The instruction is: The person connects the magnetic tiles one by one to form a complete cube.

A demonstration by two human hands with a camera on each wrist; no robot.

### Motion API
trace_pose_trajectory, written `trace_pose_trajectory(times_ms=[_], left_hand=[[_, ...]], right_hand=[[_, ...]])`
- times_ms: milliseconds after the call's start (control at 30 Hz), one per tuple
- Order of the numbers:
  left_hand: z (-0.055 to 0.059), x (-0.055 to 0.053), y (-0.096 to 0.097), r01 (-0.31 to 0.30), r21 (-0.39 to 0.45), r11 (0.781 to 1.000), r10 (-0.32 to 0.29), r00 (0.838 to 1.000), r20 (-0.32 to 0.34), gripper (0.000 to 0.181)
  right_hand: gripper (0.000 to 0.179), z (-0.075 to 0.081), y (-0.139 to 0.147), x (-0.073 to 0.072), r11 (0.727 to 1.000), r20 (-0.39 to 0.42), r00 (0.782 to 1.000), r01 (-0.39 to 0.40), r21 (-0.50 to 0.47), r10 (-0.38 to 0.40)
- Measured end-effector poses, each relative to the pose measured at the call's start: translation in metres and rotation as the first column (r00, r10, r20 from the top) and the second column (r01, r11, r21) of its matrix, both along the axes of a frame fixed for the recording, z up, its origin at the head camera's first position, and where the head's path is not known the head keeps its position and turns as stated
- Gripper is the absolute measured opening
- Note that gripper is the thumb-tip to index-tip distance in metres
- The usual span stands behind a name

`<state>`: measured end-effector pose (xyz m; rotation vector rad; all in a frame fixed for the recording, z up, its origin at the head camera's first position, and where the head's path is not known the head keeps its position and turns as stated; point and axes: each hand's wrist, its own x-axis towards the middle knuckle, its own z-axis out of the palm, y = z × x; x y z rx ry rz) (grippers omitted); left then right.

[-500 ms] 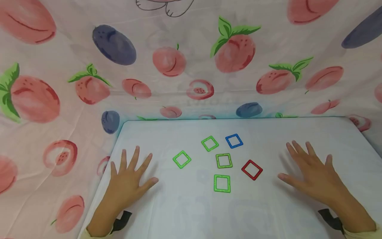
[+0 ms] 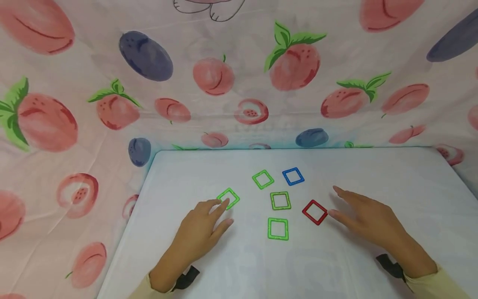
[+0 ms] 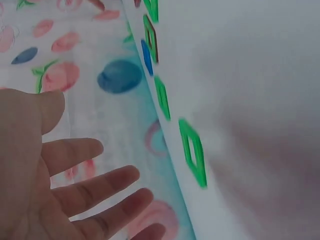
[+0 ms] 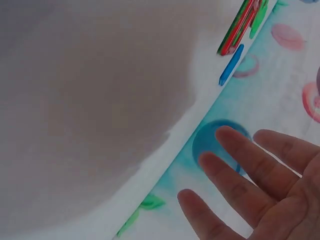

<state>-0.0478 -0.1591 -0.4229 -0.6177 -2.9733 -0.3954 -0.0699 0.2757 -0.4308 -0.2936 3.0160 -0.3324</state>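
Note:
Several square plastic frames lie flat on the white table. My left hand reaches over the leftmost green square frame, its fingertips overlapping that frame in the head view, fingers extended and holding nothing. In the left wrist view the fingers are spread and relaxed. My right hand hovers just right of the red square frame, thumb tip right at its corner. Its fingers are loosely straight in the right wrist view, with nothing in them. A blue square frame lies at the back.
Other green square frames lie in the middle: one at the back, one at the centre and one nearest the front. A fruit-printed cloth hangs behind and to the left of the white table.
Both hands have moved inward from the table's sides: the left to the right over the leftmost green frame, the right to the left beside the red one. The frames lie as before.

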Motion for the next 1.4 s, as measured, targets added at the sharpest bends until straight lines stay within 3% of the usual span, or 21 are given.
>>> trace_pose_trajectory(times_ms=[200,367,467,633,767,933,1100,1233,1400], left_hand=[[-0.011,-0.007,0.032,0.053,0.091,0.994,-0.065,0.988,0.138,0.053],[-0.026,-0.013,0.053,0.044,0.216,0.975,-0.110,0.946,0.304,0.051],[-0.033,-0.017,0.063,0.034,0.268,0.963,-0.133,0.923,0.360,0.050],[-0.039,-0.022,0.076,0.051,0.347,0.936,-0.191,0.905,0.381,0.048],[-0.041,-0.025,0.083,0.063,0.357,0.932,-0.209,0.899,0.386,0.046],[-0.040,-0.028,0.088,0.082,0.315,0.946,-0.208,0.897,0.390,0.044],[-0.039,-0.030,0.089,0.070,0.296,0.953,-0.194,0.889,0.415,0.043],[-0.040,-0.030,0.090,0.053,0.281,0.958,-0.173,0.890,0.422,0.044],[-0.039,-0.028,0.091,0.057,0.232,0.971,-0.152,0.897,0.415,0.047]], right_hand=[[0.069,0.002,-0.011,-0.010,0.997,-0.026,1.000,-0.017,-0.075,0.015],[0.057,-0.001,-0.017,-0.022,0.990,0.002,1.000,-0.016,-0.138,0.017],[0.050,-0.002,-0.020,-0.029,0.985,0.047,0.999,-0.008,-0.173,0.017],[0.041,-0.006,-0.022,-0.040,0.970,0.127,0.992,0.015,-0.244,0.016],[0.038,-0.011,-0.021,-0.048,0.963,0.195,0.980,0.017,-0.269,0.037],[0.033,-0.015,-0.018,-0.059,0.957,0.304,0.950,0.018,-0.290,0.074],[0.031,-0.015,-0.019,-0.070,0.955,0.396,0.916,0.060,-0.291,0.063],[0.031,-0.016,-0.023,-0.072,0.955,0.416,0.907,0.064,-0.290,0.065],[0.029,-0.014,-0.024,-0.072,0.954,0.408,0.910,0.057,-0.293,0.071]])
